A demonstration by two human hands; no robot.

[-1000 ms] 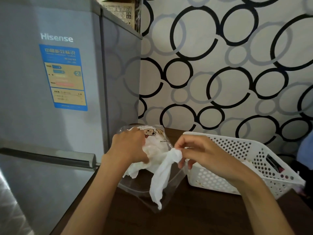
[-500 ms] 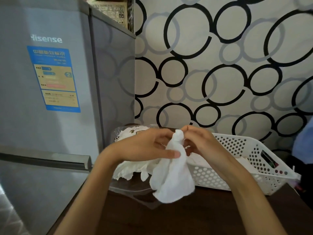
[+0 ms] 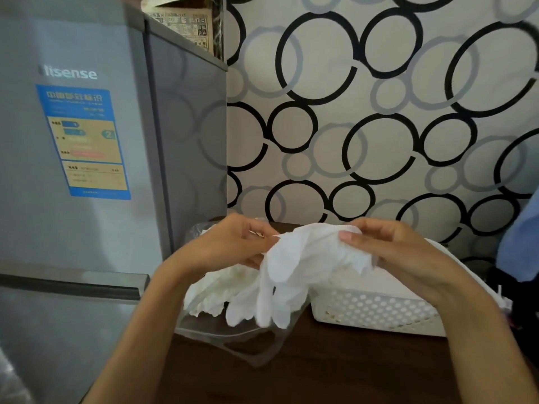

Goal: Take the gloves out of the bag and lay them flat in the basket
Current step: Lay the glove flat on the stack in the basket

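Note:
A white glove (image 3: 294, 275) hangs in the air between my hands, its fingers pointing down. My left hand (image 3: 233, 246) pinches its cuff at the left and my right hand (image 3: 388, 252) pinches the cuff at the right, stretching it open. Below lies the clear plastic bag (image 3: 233, 330) on the dark wooden table, with more white gloves (image 3: 213, 293) bunched at its mouth. The white perforated basket (image 3: 373, 313) stands just right of the bag, under my right wrist.
A grey fridge (image 3: 87, 170) rises close on the left, right beside the bag. A wall with black and grey circles stands behind the table. A blue cloth (image 3: 522, 243) and dark objects sit at the far right edge.
The glove came fully out of the bag and rose. Both hands now hold its cuff and have moved apart, spreading it wide, with the right hand over the basket.

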